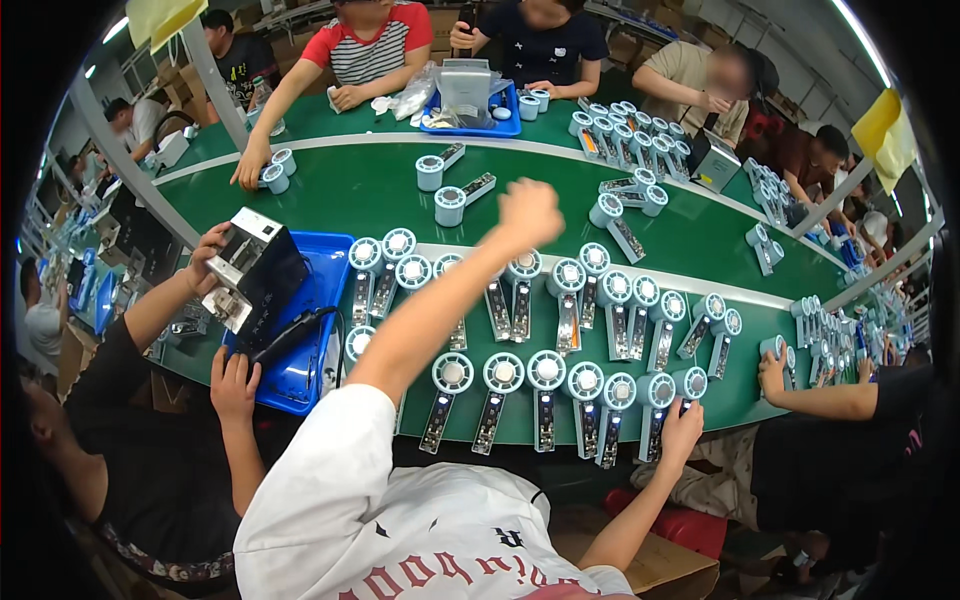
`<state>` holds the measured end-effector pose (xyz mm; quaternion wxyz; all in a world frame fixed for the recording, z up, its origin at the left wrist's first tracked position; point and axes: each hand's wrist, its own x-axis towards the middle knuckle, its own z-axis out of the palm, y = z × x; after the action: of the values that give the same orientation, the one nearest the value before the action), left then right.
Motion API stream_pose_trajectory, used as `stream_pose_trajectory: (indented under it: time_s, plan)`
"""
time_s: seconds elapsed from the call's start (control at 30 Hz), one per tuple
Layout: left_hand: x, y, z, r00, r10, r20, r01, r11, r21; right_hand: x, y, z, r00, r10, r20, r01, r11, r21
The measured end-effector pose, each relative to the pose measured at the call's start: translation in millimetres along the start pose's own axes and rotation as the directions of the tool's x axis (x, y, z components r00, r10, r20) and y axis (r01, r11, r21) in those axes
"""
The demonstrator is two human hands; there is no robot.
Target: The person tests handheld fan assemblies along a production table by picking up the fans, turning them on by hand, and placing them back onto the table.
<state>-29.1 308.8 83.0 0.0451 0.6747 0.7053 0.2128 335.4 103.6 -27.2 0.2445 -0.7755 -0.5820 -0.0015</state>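
Note:
Several light-blue handheld fans with round heads and opened handles showing circuit boards lie in rows before me. My right hand (683,428) is closed on the lower handle of a handheld fan (690,382) at the right end of the near row. Close beside it lies another fan (656,390). My left hand (530,213) is stretched over the green belt, above the rows; its fingers are smeared by motion, and nothing plainly shows in them. Left of that hand, a fan (450,205) rests on the belt. My left forearm covers part of the rows.
At left, a co-worker's hands hold a black-and-silver boxy device (258,262) over a blue tray (335,250). Across the belt (350,190) people sit near another blue tray (470,128) and more fans. A neighbour's hand (772,378) touches fans at right.

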Motion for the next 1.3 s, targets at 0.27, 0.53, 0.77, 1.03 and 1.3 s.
stream_pose_trajectory:
  time_s: [0.27,0.53,0.77,1.03,1.3]
  plan:
    - [40.4,-159.6,9.8,0.975,-0.22,0.031,0.209,0.956,0.206,15.6,-40.0,-33.2,0.974,0.164,0.159,-0.149,0.984,-0.1]
    - [6.5,3.4,-96.5,0.573,0.82,-0.012,-0.788,0.546,-0.284,57.9,-240.0,-70.1,0.866,-0.474,-0.16,0.5,0.818,0.285]
    - [112.9,-101.2,16.0,0.889,0.444,-0.114,-0.451,0.891,-0.047,89.1,-214.5,-36.7,0.865,-0.255,0.433,-0.132,0.717,0.684]
    - [158.7,-290.1,10.2,0.986,-0.164,-0.039,0.163,0.986,-0.033,54.6,-203.0,-38.5,0.905,-0.29,0.31,-0.268,0.177,0.947]
    - [-32.1,39.7,-142.3,0.399,0.899,0.178,-0.862,0.435,-0.262,35.0,-213.3,-49.0,0.936,-0.178,0.303,-0.307,0.004,0.952]
